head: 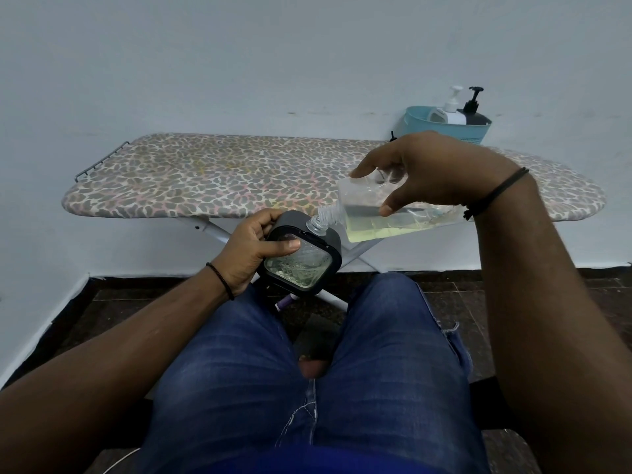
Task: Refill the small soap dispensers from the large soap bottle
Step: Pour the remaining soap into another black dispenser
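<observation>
My left hand [248, 249] grips a small soap dispenser [301, 260], a clear tank in a dark grey frame, with its open neck pointing up and yellowish liquid in the bottom. My right hand [424, 172] holds the large clear soap bottle [372, 217] tipped on its side. The bottle's threaded mouth touches the dispenser's neck. Pale yellow soap lies along the bottle's lower side. Both are held in the air above my knees, in front of the ironing board.
A leopard-print ironing board [222, 176] stands against the wall. A blue basket [424, 126] at its far right holds a white pump dispenser [451, 109] and a black pump dispenser [473, 109]. My legs in blue jeans [307, 371] fill the foreground.
</observation>
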